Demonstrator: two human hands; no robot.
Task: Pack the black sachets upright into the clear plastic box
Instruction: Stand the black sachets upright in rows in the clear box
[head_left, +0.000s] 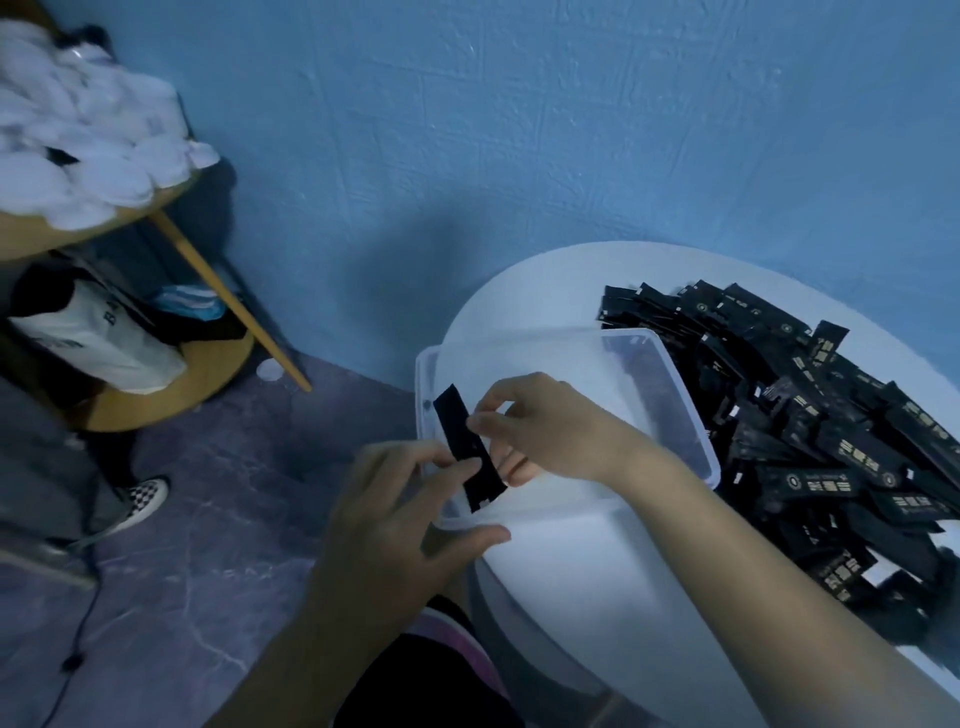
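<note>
– Black sachet (467, 452): where is it, and who has it?

– It slants over the near-left part of the clear plastic box (693, 415), with its upper end by the left rim and its lower end down by the near wall. Both hands are on it.

– How do the nearer fingers lie?

– The left hand (395, 499) is loosely bent and spread. Its fingertips touch the sachet's left edge, and the thumb stretches well apart from them, along the box's near rim.

– And the other hand?

– The right hand (550, 426) pinches the sachet's right edge at mid-length between thumb and forefinger. Its remaining fingers are curled beneath, over the box's opening.

– What are the counts?

– One sachet is in hand and there is one box. It stands on one round white table (571, 582). Just right of the box is a heaped pile of sachets (810, 431), too many and too overlapped to count.

– What lies farther off?

– At left stands a wooden shelf (197, 389) with a white bag (93, 338) on its lower tier and blurred white bundles (78, 145) on top. One checkered shoe (148, 496) stands on the floor beside it, and a blue wall (519, 130) is behind everything.
</note>
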